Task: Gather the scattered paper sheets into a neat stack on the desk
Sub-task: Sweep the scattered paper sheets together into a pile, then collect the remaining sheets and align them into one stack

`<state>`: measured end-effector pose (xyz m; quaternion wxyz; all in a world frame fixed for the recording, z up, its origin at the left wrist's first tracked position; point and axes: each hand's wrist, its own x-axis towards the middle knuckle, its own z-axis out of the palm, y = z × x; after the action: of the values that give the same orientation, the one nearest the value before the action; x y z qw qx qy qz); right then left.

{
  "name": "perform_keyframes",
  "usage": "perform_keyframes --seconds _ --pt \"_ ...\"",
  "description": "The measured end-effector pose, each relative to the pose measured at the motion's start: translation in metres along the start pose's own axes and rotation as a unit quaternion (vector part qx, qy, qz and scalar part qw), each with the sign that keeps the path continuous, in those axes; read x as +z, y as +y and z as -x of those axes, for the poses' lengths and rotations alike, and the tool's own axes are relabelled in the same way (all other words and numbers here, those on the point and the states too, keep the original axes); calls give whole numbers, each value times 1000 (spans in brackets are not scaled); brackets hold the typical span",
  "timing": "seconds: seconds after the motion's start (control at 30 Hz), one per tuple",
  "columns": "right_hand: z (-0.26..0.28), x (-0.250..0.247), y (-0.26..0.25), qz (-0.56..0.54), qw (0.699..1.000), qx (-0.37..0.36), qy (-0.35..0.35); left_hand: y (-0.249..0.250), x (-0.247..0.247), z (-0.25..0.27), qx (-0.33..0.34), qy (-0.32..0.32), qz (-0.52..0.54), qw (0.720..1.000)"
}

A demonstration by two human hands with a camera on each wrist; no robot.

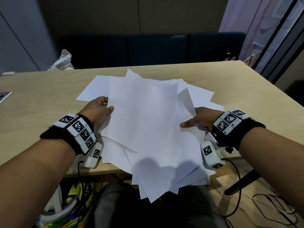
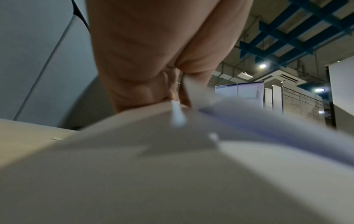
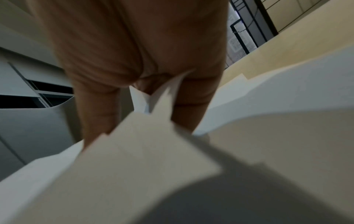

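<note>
the paper sheets (image 1: 148, 122) lie in a loose, fanned pile on the near part of the desk (image 1: 41, 96), corners pointing every way, the lowest ones hanging past the front edge. the left hand (image 1: 98, 109) grips the pile's left edge, thumb on top and fingers under. the right hand (image 1: 200, 119) grips the right edge the same way, thumb laid flat over the top sheet. both wrist views show paper pinched between thumb and fingers. a white bag (image 1: 63, 61) sits beyond the desk's far left edge.
</note>
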<state>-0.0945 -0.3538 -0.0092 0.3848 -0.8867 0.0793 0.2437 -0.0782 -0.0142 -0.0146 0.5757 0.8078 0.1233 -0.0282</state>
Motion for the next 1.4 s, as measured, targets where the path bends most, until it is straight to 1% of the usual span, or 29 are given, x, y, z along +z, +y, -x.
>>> perform_keyframes --seconds 0.03,0.07,0.13,0.2,0.27,0.3,0.37,0.47,0.57,0.6,0.67,0.77,0.8,0.87,0.93,0.97,1.03,1.1,1.17,1.23,1.27,1.33,1.4 --pt "-1 0 1 -9 1000 1 -13 1 4 0 -4 17 -9 1000" --pt "1 2 2 -27 999 -4 -29 1 8 0 -5 28 -45 999" --pt "2 3 5 -58 998 -25 -29 4 13 3 7 25 -158 987" --pt "5 5 6 -88 995 -47 -26 5 19 4 8 1 -260 965" --pt "3 4 10 -146 986 -73 -31 6 25 3 -26 -38 -364 930" --pt "2 3 13 -157 983 -87 -31 4 28 2 -37 -51 -382 922" --pt "-1 2 15 -170 980 -99 -19 3 28 0 -48 -57 -365 928" --pt "-1 -2 18 -211 970 -116 -28 -1 25 0 -62 -30 -315 947" --pt "2 -3 16 -214 969 -122 -22 -4 24 -2 -47 17 -186 981" --pt "2 -4 16 -217 968 -121 -21 -3 24 -4 -40 27 -145 988" --pt "-2 -5 16 -226 967 -114 -15 -1 25 -6 -16 52 -97 994" --pt "-6 -7 18 -241 966 -89 -1 0 27 -6 28 104 -83 991" --pt "-6 -7 19 -243 967 -76 7 0 26 -6 21 115 -83 990" --pt "-9 -9 22 -240 969 -55 27 -1 22 -7 -21 113 -80 990" --pt "-6 -8 23 -256 965 -37 41 -4 18 -7 -57 86 -94 990" --pt "-3 -8 23 -265 963 -31 44 -6 15 -6 -63 70 -103 990" --pt "-1 -5 23 -278 959 -21 48 -6 16 -4 -52 54 -111 991" --pt "0 -2 23 -274 960 -19 48 -2 20 4 -28 35 -144 989" --pt "-1 1 24 -278 959 -24 45 -1 24 10 -3 33 -235 972" --pt "-1 3 25 -276 960 -33 44 1 31 16 25 40 -326 944" --pt "-3 3 26 -274 960 -36 44 2 35 19 28 31 -331 943" --pt "0 4 25 -278 959 -47 36 3 42 19 0 -4 -302 953" --pt "6 4 24 -273 960 -54 30 5 46 17 -28 -18 -272 962"
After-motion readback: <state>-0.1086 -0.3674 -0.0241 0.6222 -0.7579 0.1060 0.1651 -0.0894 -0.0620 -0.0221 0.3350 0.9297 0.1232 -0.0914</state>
